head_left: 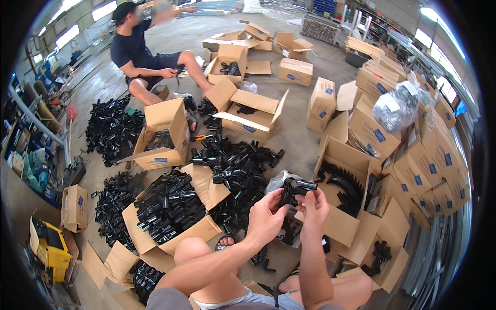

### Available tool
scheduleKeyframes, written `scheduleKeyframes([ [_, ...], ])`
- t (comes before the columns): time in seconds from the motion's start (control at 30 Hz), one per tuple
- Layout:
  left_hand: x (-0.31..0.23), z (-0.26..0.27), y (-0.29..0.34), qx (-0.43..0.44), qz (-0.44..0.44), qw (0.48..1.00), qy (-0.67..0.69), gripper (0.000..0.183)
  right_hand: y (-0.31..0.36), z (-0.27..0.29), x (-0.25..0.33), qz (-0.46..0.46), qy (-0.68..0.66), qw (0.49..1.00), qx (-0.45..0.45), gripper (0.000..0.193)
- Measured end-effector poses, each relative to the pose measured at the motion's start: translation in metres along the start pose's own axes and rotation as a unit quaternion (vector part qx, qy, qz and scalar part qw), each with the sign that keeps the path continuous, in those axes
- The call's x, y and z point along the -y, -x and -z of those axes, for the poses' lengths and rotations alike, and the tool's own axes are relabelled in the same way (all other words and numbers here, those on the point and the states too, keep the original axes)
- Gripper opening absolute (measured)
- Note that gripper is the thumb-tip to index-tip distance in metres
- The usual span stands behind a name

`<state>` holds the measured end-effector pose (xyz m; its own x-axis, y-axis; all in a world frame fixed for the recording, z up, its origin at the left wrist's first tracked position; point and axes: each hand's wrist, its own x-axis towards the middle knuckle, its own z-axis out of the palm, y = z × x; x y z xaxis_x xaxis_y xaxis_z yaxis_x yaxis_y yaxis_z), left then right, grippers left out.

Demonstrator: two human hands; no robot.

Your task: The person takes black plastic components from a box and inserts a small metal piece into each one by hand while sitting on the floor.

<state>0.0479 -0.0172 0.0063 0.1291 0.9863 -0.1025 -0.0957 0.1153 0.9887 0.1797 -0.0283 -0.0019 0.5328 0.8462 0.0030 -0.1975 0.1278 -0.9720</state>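
Both my hands are raised in front of my knees, closed around a glossy black tubular fitting (305,185). My left hand (268,216) grips its left side between thumb and fingers. On its right side, the fingers of my right hand (314,206) pinch it. Just behind the fitting lies a clear plastic bag (279,181). A large pile of similar black fittings (240,170) spreads on the floor beyond my left hand. To the right stands an open carton (346,227) with black parts inside. An open carton packed with black fittings (168,206) sits left of my knees.
Across the piles sits another person (137,54) with one arm stretched out. More black fittings (114,126) are heaped at the far left. Stacked closed cartons (413,165) line the right side, a plastic-wrapped bundle (397,108) on top. A yellow case (51,250) stands lower left.
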Motion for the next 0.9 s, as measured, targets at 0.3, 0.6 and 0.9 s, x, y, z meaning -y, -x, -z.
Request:
scheduleKeyframes([
  [0.3, 0.006, -0.004, 0.013, 0.221, 0.076, 0.972, 0.011, 0.069, -0.013, 0.077, 0.051, -0.099, 0.08, 0.986, 0.109, 0.033],
  [0.6, -0.01, -0.02, 0.027, 0.279, 0.013, 0.947, -0.157, 0.061, -0.028, 0.351, 0.079, -0.087, 0.566, 0.813, -0.107, 0.04],
  [0.9, -0.01, -0.008, 0.005, 0.202, 0.033, 0.976, -0.07, 0.041, -0.036, 0.368, 0.095, 0.155, 0.421, 0.845, -0.292, 0.023],
])
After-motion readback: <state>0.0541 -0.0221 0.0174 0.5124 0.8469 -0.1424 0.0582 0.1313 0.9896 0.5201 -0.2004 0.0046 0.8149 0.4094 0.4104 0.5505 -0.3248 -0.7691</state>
